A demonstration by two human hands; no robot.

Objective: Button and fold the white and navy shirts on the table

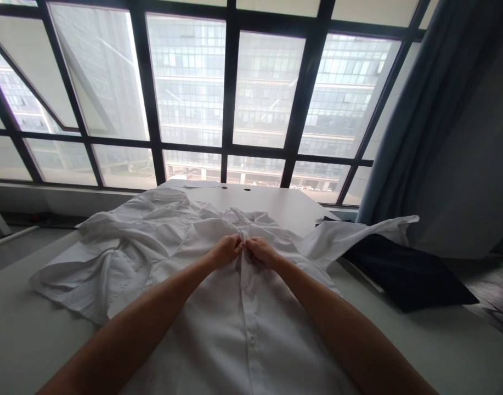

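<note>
A white button-up shirt (pixel 210 323) lies spread front side up on the table, its collar end away from me and its button placket running toward me. My left hand (pixel 229 249) is closed on the placket's left edge near the upper chest. Right beside it, my right hand (pixel 259 251) pinches the placket from the other side, the two sets of fingertips almost touching. Whatever button sits between the fingers is hidden. Lower on the placket, a small button (pixel 252 340) shows. The right sleeve (pixel 358 236) stretches out over dark folded cloth.
More crumpled white cloth (pixel 111 263) lies at the left of the table (pixel 21 329). Dark navy folded cloth (pixel 416 274) rests at the right edge. Behind the table stand large windows (pixel 189 82) and a blue-grey curtain (pixel 416 120).
</note>
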